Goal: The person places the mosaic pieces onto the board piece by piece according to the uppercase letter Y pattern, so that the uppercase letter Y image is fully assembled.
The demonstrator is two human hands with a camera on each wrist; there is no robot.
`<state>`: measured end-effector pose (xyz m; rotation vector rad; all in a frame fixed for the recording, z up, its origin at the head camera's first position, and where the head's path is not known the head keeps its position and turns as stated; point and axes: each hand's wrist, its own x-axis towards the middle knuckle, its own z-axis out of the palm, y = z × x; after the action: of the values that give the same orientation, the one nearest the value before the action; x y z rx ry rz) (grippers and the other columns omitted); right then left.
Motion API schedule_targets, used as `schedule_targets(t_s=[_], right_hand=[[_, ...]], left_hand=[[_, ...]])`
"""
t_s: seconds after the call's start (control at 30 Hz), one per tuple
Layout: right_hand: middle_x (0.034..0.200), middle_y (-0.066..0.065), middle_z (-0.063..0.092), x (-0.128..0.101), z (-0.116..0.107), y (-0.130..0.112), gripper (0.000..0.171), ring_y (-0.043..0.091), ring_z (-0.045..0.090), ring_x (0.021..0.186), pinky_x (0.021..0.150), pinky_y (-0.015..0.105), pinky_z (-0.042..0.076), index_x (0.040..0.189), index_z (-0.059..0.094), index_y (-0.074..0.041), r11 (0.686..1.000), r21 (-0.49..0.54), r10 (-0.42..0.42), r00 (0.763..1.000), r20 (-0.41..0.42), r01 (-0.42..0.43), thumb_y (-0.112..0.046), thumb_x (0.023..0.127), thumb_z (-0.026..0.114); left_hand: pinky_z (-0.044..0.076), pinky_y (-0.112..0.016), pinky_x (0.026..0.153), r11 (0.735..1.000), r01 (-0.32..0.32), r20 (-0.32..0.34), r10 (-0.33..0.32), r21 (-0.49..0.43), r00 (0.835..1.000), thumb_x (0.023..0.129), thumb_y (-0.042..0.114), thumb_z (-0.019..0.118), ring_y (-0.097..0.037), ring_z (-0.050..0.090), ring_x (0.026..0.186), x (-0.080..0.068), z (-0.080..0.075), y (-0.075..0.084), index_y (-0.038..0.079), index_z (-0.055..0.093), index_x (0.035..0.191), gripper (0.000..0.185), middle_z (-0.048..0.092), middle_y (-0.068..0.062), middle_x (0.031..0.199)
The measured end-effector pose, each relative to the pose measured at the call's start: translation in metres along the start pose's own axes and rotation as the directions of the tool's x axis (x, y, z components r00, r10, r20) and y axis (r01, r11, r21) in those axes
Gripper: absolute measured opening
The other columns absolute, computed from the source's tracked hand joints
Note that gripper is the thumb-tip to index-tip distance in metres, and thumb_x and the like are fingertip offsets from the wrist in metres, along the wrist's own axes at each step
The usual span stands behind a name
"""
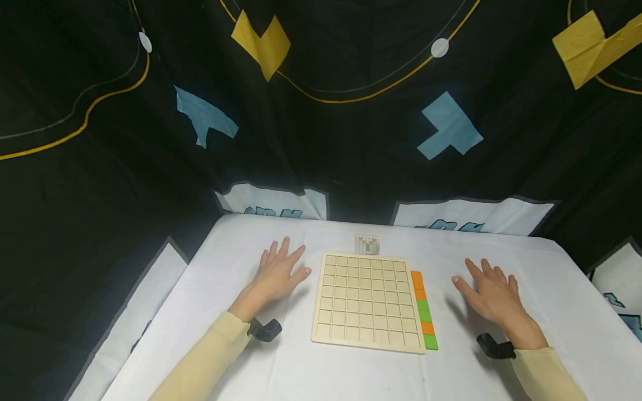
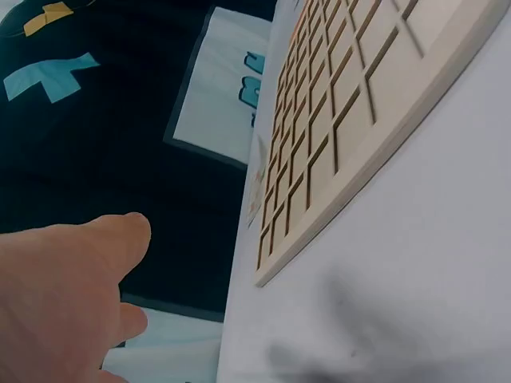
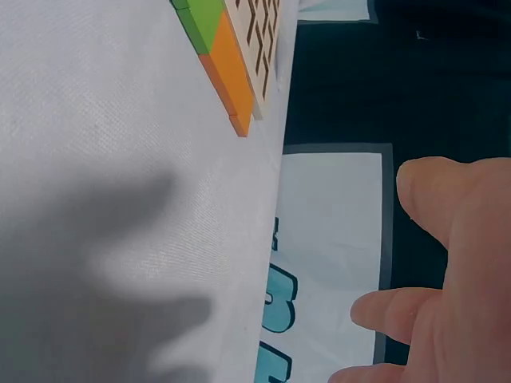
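Note:
A pale wooden grid board with square recesses lies flat on the white table. Along its right edge runs a column of orange and green square tiles. Left of the board my left hand hovers over the table, fingers spread and holding nothing. My right hand is out to the right of the tiles, likewise spread and holding nothing, its shadow on the cloth below. Just beyond the board's far edge lies a small printed grid card with coloured squares. In the right wrist view, orange tiles sit against the board.
The white cloth-covered table ends at a black curtain behind, decorated with blue and yellow shapes and curved lines. Each wrist wears a black band with a camera.

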<state>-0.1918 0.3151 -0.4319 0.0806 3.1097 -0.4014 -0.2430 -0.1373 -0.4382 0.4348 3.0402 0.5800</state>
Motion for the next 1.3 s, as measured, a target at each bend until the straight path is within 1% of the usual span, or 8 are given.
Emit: schedule_targets(t_s=[0.2,0.5,0.73,0.8,0.93,1.07,1.3], right_hand=[[0.153,0.048,0.023,0.000,0.003,-0.002,0.079,0.071,0.021,0.139,0.112,0.082,0.013,0.151,0.036,0.011,1.000,-0.009,0.008,1.000,0.010,-0.007,-0.052,0.104,0.045],[0.152,0.048,0.024,-0.001,0.005,-0.004,0.078,0.071,0.021,0.138,0.112,0.082,0.013,0.150,0.036,0.011,1.000,-0.012,0.013,1.000,0.021,-0.012,-0.051,0.104,0.044],[0.153,0.048,0.024,0.000,0.006,-0.005,0.077,0.071,0.022,0.138,0.112,0.082,0.013,0.150,0.036,0.011,1.000,-0.014,0.025,0.999,0.043,-0.024,-0.051,0.104,0.043],[0.153,0.047,0.024,0.001,0.006,-0.005,0.077,0.070,0.022,0.138,0.112,0.082,0.013,0.151,0.036,0.010,0.999,-0.016,0.029,0.998,0.050,-0.028,-0.051,0.104,0.043],[0.153,0.047,0.023,-0.001,0.006,-0.004,0.078,0.070,0.022,0.138,0.112,0.082,0.012,0.151,0.035,0.010,1.000,-0.009,0.029,0.998,0.049,-0.029,-0.052,0.105,0.041],[0.153,0.047,0.024,-0.003,0.006,-0.003,0.078,0.070,0.023,0.138,0.111,0.082,0.013,0.151,0.036,0.010,1.000,0.008,0.013,0.999,0.038,-0.013,-0.053,0.105,0.040],[0.153,0.048,0.024,-0.008,0.002,-0.002,0.077,0.070,0.023,0.138,0.110,0.083,0.012,0.151,0.036,0.010,0.999,0.038,-0.011,0.999,0.032,0.009,-0.052,0.106,0.039]], left_hand=[[0.014,-0.071,0.122,0.999,-0.035,0.005,0.035,-0.024,0.999,0.102,0.045,0.055,-0.056,0.015,0.153,-0.008,0.009,0.005,0.013,0.045,0.154,0.063,0.020,-0.029,0.167],[0.016,-0.074,0.120,0.994,-0.049,0.066,0.056,-0.093,0.996,0.101,0.041,0.057,-0.055,0.016,0.153,-0.021,0.026,0.012,0.013,0.045,0.155,0.062,0.023,-0.029,0.166],[0.017,-0.075,0.118,0.991,-0.063,0.110,0.076,-0.115,0.991,0.101,0.041,0.057,-0.056,0.017,0.153,-0.029,0.036,0.014,0.015,0.045,0.155,0.061,0.024,-0.028,0.166],[0.018,-0.076,0.117,0.990,-0.070,0.117,0.084,-0.120,0.990,0.101,0.040,0.058,-0.057,0.018,0.152,-0.031,0.039,0.014,0.014,0.046,0.154,0.061,0.026,-0.029,0.165],[0.017,-0.077,0.117,0.992,-0.083,0.132,0.096,-0.095,0.987,0.101,0.040,0.057,-0.058,0.018,0.151,-0.034,0.045,0.014,0.016,0.046,0.154,0.059,0.028,-0.030,0.164],[0.015,-0.078,0.117,0.992,-0.097,0.123,0.106,-0.075,0.987,0.101,0.038,0.056,-0.060,0.018,0.151,-0.037,0.050,0.016,0.014,0.048,0.152,0.057,0.030,-0.031,0.162],[0.016,-0.078,0.117,0.994,-0.096,0.102,0.101,-0.052,0.990,0.102,0.037,0.056,-0.059,0.019,0.151,-0.040,0.054,0.017,0.014,0.049,0.151,0.055,0.031,-0.031,0.162]])
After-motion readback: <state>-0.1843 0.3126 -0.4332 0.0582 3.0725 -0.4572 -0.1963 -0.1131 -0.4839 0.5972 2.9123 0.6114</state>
